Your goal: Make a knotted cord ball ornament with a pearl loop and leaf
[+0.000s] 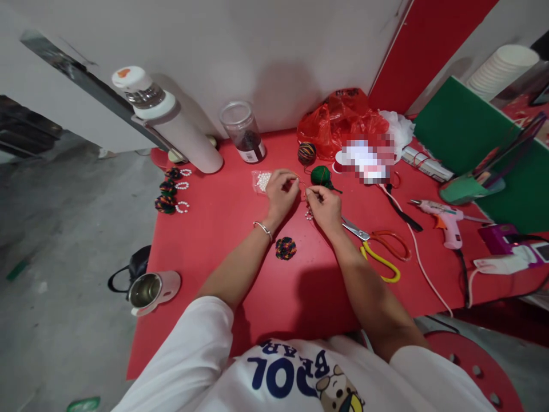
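Note:
My left hand (282, 193) pinches a thin thread (302, 185) between thumb and fingertips, beside a small clear bag of white beads (262, 181). Close by, my right hand (325, 209) is also closed in a pinch on the thread, with a short string of pearly beads (309, 214) at its fingers. Whether the thread is yarn or cord is too fine to tell. A dark multicoloured yarn flower (286, 248) lies on the red table below my hands. Just beyond them are a green yarn ball (320, 175) and a multicoloured yarn ball (306, 153).
Scissors (364, 234) lie right of my right forearm, near a pink glue gun (446, 220) and its cables. Yarn pieces with bead loops (166, 197) line the left edge, with a mug (154, 292) below. A tall bottle (184, 137), a jar (244, 131) and red bags (338, 120) stand behind.

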`<move>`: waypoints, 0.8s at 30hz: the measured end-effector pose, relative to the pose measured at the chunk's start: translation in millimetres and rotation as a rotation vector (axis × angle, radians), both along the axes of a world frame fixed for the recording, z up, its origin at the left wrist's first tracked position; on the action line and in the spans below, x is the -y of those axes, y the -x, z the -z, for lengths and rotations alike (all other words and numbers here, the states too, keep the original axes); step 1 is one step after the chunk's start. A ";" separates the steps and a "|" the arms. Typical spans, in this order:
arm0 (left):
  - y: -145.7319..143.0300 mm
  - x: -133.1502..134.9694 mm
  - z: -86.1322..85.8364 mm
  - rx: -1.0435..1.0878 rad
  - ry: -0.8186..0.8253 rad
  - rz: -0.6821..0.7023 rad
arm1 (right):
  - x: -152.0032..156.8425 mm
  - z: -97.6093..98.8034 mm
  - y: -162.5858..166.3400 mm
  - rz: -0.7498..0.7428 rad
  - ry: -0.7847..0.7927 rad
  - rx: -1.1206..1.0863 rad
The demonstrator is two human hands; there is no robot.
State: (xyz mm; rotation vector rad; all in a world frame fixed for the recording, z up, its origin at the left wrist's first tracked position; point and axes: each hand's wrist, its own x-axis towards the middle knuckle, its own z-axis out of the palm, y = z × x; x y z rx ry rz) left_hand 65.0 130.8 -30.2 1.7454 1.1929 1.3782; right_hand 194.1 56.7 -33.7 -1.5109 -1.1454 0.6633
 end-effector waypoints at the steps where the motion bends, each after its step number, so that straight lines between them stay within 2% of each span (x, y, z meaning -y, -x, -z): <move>1: -0.2 2.1 -0.5 0.137 0.071 0.024 | 0.3 -1.2 -0.4 0.007 -0.018 -0.004; 5: 1.7 8.4 -1.1 0.554 0.523 0.332 | 1.3 -6.5 -1.1 0.020 -0.045 -0.060; 8: 4.5 7.7 -2.8 0.702 0.710 0.502 | 3.0 -10.6 1.2 0.006 -0.043 -0.106; 14: 6.8 4.2 -5.3 0.791 0.822 0.507 | 8.3 -20.0 9.1 -0.049 -0.078 -0.088; 21: 7.7 6.4 -4.5 0.777 0.826 0.528 | 10.0 -24.9 9.0 -0.057 -0.192 0.073; 24: 8.0 6.3 -3.2 0.765 0.819 0.530 | 10.1 -25.9 7.8 -0.086 -0.213 0.077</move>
